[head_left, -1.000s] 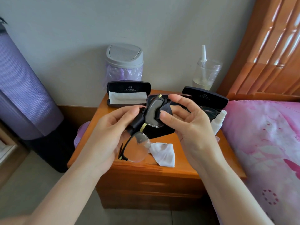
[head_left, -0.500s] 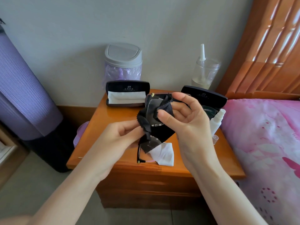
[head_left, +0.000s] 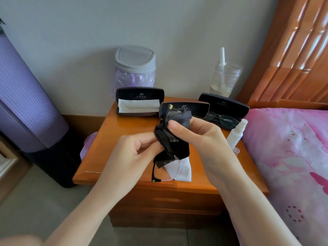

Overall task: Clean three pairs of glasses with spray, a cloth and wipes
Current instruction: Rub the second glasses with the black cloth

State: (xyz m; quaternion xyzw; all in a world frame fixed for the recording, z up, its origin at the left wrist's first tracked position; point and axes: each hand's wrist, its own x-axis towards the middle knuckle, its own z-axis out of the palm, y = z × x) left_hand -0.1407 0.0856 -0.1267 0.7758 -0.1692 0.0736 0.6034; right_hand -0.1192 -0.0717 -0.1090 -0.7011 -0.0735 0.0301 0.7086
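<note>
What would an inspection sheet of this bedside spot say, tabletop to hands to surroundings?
Surface: glossy wooden nightstand.
Job's things: black-framed glasses held above it, partly wrapped in a black cloth; white wipe lying near the front edge; spray bottle upright at the right edge, clear cap beside it; three open cases: left case holds a white cloth, middle case contents hidden, right case holds a second pair.
Clutter: lidded bin and clear jar behind the cases.
Hands: left hand pinches the wrapped glasses at their middle; right hand pinches the cloth over the upper lens.
Cables: nothing seen.
Surroundings: purple rolled mat left, pink bed and wooden headboard right.
</note>
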